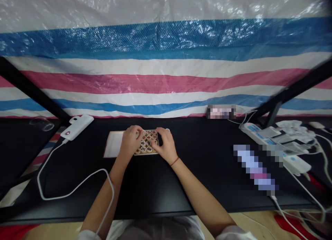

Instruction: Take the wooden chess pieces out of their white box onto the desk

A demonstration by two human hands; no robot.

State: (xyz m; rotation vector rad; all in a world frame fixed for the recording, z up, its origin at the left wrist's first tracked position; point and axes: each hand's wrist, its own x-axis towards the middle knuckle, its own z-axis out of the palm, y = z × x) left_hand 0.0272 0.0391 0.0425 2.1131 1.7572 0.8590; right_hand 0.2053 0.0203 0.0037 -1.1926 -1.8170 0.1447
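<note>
A shallow box of round Chinese chess pieces (pixel 143 149) lies on the black table, its pieces set in rows with red and black characters. Its lid (pixel 113 145), pale inside with a reddish edge, lies flat at the left side. My left hand (pixel 131 140) is over the left part of the box, fingers bent together at the pieces; whatever is between the fingertips is hidden. At the right end, my right hand (pixel 166 146) has thumb and fingers spread, the thumb over the pieces and the fingertips by the box's far right corner.
A white power bank (pixel 77 127) with a long cable is at left; the cable crosses my left forearm. Right, a power strip (pixel 275 146) carries chargers and tangled cables. Two blurred-out devices lie on the table (pixel 207 174). A striped sheet (pixel 166 84) hangs behind.
</note>
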